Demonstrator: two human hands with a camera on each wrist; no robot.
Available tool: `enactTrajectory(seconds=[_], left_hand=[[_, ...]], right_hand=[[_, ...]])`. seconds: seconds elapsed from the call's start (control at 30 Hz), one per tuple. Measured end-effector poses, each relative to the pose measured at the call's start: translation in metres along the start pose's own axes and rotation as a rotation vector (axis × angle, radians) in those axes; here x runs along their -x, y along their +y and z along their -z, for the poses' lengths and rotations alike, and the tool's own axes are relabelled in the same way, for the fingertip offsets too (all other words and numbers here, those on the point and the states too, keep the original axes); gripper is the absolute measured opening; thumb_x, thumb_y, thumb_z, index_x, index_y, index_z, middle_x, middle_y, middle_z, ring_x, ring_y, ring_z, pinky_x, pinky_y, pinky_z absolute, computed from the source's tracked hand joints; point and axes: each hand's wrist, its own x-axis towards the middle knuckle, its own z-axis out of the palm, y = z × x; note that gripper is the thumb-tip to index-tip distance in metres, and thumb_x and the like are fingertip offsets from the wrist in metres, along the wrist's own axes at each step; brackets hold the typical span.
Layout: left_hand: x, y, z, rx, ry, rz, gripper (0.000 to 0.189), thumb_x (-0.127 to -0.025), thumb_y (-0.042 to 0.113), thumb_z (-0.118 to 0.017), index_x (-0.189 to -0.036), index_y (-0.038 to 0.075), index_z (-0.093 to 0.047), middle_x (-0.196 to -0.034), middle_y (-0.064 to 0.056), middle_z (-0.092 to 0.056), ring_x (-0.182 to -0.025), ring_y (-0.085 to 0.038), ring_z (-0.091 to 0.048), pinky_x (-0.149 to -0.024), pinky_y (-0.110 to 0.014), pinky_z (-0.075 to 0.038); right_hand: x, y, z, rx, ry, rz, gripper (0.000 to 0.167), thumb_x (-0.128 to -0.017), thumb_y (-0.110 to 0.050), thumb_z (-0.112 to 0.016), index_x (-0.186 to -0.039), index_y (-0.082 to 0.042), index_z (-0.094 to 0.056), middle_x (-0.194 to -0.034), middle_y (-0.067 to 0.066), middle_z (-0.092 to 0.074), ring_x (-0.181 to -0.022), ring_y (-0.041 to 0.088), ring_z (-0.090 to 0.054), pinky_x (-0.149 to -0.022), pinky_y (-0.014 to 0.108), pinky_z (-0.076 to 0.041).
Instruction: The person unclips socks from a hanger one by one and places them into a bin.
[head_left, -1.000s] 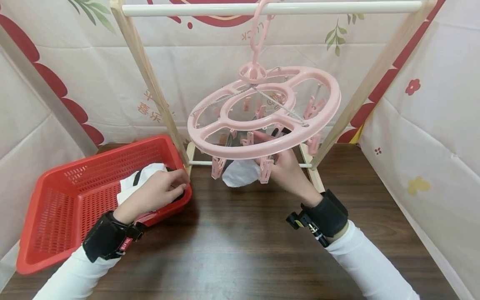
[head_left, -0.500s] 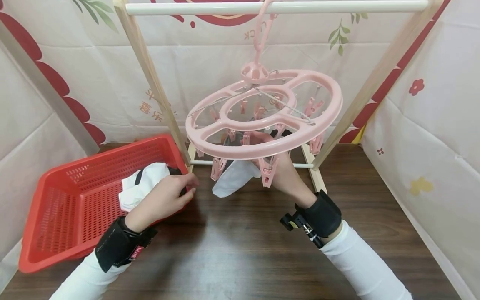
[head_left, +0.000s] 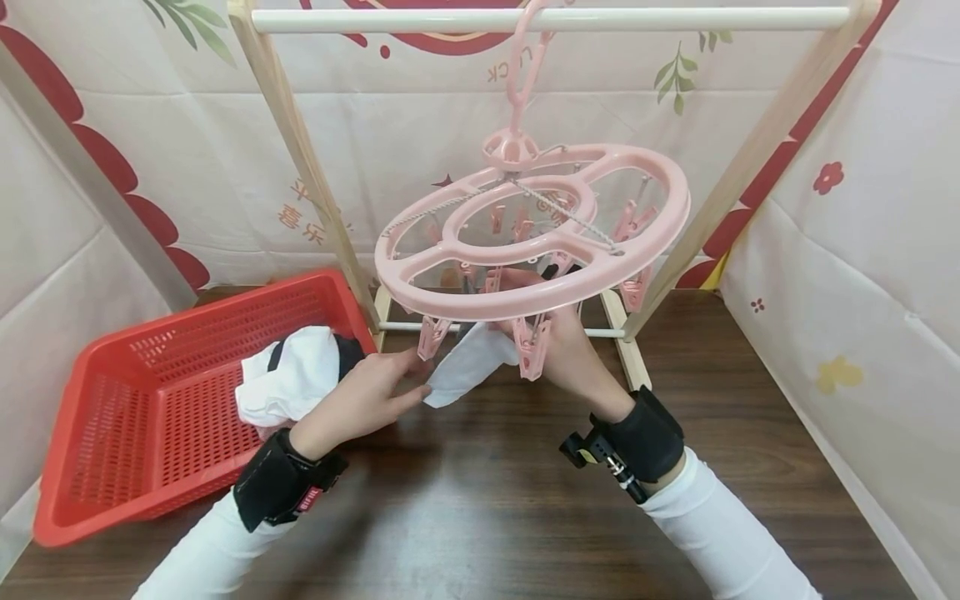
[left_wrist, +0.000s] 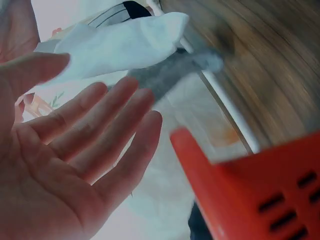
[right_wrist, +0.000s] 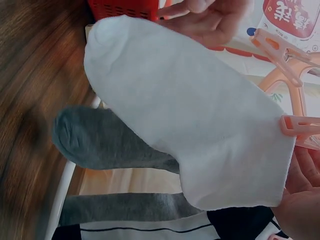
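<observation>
My right hand (head_left: 570, 350) pinches a white sock (head_left: 465, 371) by its cuff, under the pink round clip hanger (head_left: 480, 302). In the right wrist view, a pink clip (right_wrist: 300, 127) sits right at the cuff edge beside the thumb. My left hand (head_left: 375, 390) has come up to the toe of that sock, fingertips right at it. Its fingers are extended and spread in the left wrist view, with nothing in the palm. Behind the white sock hang grey socks (right_wrist: 107, 140) and a white-and-dark striped one (right_wrist: 150, 227).
On the left stands a red basket (head_left: 97, 350) holding white and dark clothing (head_left: 296, 375). A wooden rack (head_left: 288, 142) with a white top bar (head_left: 420, 20) carries the hanger. Several loose pink clips (head_left: 630, 218) dangle from its ring. Dark wood table (head_left: 480, 517) lies below.
My left hand has left the basket's edge and moved right to the white sock's toe. The sock's toe has shifted down and left, while my right hand stays near the same spot under the hanger.
</observation>
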Motion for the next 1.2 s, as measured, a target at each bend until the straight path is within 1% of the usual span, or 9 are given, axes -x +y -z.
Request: enactTrajectory(seconds=[0.1, 0.3, 0.47, 0.57, 0.67, 0.73, 0.8, 1.03, 1.2], left_hand=[[-0.006, 0.003, -0.006, 0.047, 0.020, -0.013, 0.036, -0.088, 0.014, -0.070, -0.119, 0.001, -0.061, -0.102, -0.010, -0.069, -0.091, -0.021, -0.066, -0.079, -0.039, -0.053], [-0.018, 0.008, -0.022, 0.148, 0.065, -0.039, 0.033, -0.088, 0.010, -0.070, -0.117, -0.004, -0.061, -0.080, -0.006, -0.064, -0.069, -0.014, -0.055, -0.061, -0.029, -0.047], [-0.023, 0.014, -0.032, 0.130, 0.094, -0.063, 0.028, -0.087, 0.003, -0.066, -0.113, -0.005, -0.059, -0.085, -0.012, -0.067, -0.071, -0.016, -0.061, -0.063, -0.029, -0.051], [-0.024, 0.016, -0.035, 0.109, 0.096, -0.072, 0.024, -0.088, -0.001, -0.062, -0.111, -0.006, -0.059, -0.079, -0.010, -0.066, -0.068, -0.015, -0.060, -0.063, -0.028, -0.050], [-0.023, 0.019, -0.036, 0.117, 0.067, -0.069, 0.027, -0.089, -0.004, -0.057, -0.115, -0.006, -0.059, -0.075, -0.009, -0.063, -0.064, -0.015, -0.054, -0.060, -0.026, -0.046], [-0.023, 0.021, -0.037, 0.131, 0.047, -0.063, 0.029, -0.090, -0.004, -0.056, -0.118, -0.007, -0.059, -0.082, -0.011, -0.064, -0.068, -0.016, -0.056, -0.064, -0.027, -0.047], [-0.022, 0.023, -0.039, 0.149, 0.031, -0.054, 0.030, -0.090, -0.004, -0.056, -0.120, -0.008, -0.058, -0.090, -0.014, -0.065, -0.074, -0.019, -0.058, -0.069, -0.030, -0.049], [-0.024, 0.021, -0.051, 0.134, 0.038, -0.109, 0.021, -0.091, 0.001, -0.054, -0.110, -0.004, -0.061, -0.086, -0.007, -0.063, -0.074, -0.014, -0.055, -0.069, -0.031, -0.047], [-0.026, 0.026, -0.052, 0.126, 0.003, -0.079, 0.021, -0.090, -0.001, -0.056, -0.110, -0.004, -0.062, -0.090, -0.007, -0.064, -0.078, -0.016, -0.056, -0.072, -0.033, -0.047]], right_hand=[[0.000, 0.000, -0.001, -0.010, 0.009, 0.002, 0.046, -0.085, 0.017, -0.058, -0.130, 0.014, -0.046, -0.113, 0.017, -0.060, -0.094, 0.008, -0.058, -0.087, 0.025, -0.044], [0.001, 0.001, -0.001, -0.138, -0.018, -0.052, 0.041, -0.091, 0.012, -0.050, -0.131, 0.014, -0.042, -0.104, 0.010, -0.063, -0.083, 0.014, -0.064, -0.073, 0.025, -0.049], [0.002, 0.002, 0.000, -0.053, -0.026, -0.050, 0.040, -0.091, 0.010, -0.055, -0.130, 0.012, -0.047, -0.114, 0.014, -0.061, -0.094, 0.012, -0.061, -0.083, 0.026, -0.045], [0.002, 0.003, 0.001, -0.063, -0.042, -0.022, 0.039, -0.096, -0.006, -0.057, -0.130, 0.012, -0.047, -0.110, 0.014, -0.063, -0.093, 0.013, -0.061, -0.084, 0.027, -0.044], [0.001, 0.004, 0.002, -0.099, -0.056, 0.004, 0.056, -0.097, -0.031, -0.058, -0.129, 0.013, -0.047, -0.106, 0.007, -0.064, -0.088, 0.015, -0.061, -0.082, 0.028, -0.045], [0.001, 0.005, 0.002, -0.088, -0.057, 0.022, 0.071, -0.092, -0.045, -0.059, -0.129, 0.014, -0.047, -0.106, 0.001, -0.063, -0.089, 0.014, -0.060, -0.083, 0.027, -0.044], [0.000, 0.005, 0.002, -0.107, -0.067, 0.030, 0.075, -0.091, -0.049, -0.059, -0.128, 0.015, -0.045, -0.106, 0.000, -0.063, -0.087, 0.014, -0.060, -0.081, 0.027, -0.045], [0.001, 0.004, 0.003, -0.225, -0.111, 0.033, 0.068, -0.091, -0.038, -0.064, -0.126, 0.015, -0.038, -0.115, 0.009, -0.059, -0.106, 0.019, -0.059, -0.089, 0.030, -0.045], [0.003, 0.002, 0.005, -0.207, -0.108, 0.014, 0.047, -0.098, -0.023, -0.058, -0.123, 0.011, -0.038, -0.114, 0.011, -0.056, -0.108, 0.022, -0.056, -0.092, 0.032, -0.044]])
